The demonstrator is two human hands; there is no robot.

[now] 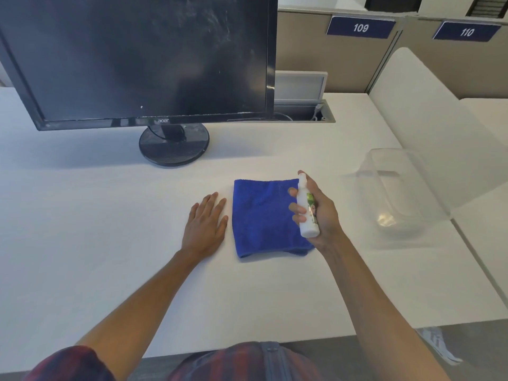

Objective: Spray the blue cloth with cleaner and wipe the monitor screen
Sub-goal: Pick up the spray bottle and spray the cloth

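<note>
A folded blue cloth (262, 218) lies flat on the white desk (96, 257) in front of me. My right hand (321, 213) grips a small white spray bottle (307, 207) with a green label, held upright over the cloth's right edge, index finger on the nozzle top. My left hand (206, 224) rests flat on the desk just left of the cloth, fingers apart, holding nothing. The black monitor (143, 56) stands at the back left on a round base (174, 145); its dark screen shows dusty smears.
A clear plastic container (395, 199) sits on the desk to the right of the cloth. A cable slot with a raised white flap (301, 86) is behind the monitor's right edge. Partition walls with signs 109 (360, 27) and 110 (466, 31) stand behind.
</note>
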